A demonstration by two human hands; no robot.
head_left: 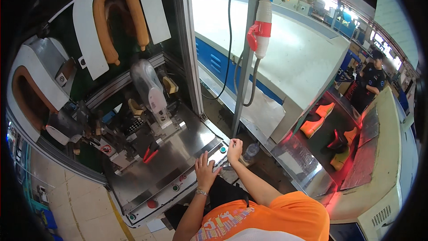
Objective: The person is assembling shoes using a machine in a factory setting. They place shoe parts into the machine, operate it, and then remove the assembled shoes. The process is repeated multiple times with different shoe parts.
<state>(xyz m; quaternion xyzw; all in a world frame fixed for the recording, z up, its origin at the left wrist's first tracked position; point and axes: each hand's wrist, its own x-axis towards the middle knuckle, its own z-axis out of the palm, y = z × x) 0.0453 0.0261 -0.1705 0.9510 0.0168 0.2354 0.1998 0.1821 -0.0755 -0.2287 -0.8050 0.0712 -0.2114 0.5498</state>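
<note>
Flanking hands (206,172): steel machine deck (178,151), plug (261,29).

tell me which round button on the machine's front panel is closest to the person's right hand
The green button at the panel's right end, just left of the right hand. The other green buttons and the red button sit farther left along the panel.

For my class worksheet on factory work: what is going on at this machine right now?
A person in an orange shirt stands at a steel machine table. The left hand lies flat, fingers spread, on the front control strip with its buttons. The right hand is curled at the strip's right end beside a green button. Neither holds anything. Orange shoes sit on a conveyor to the right.
</note>
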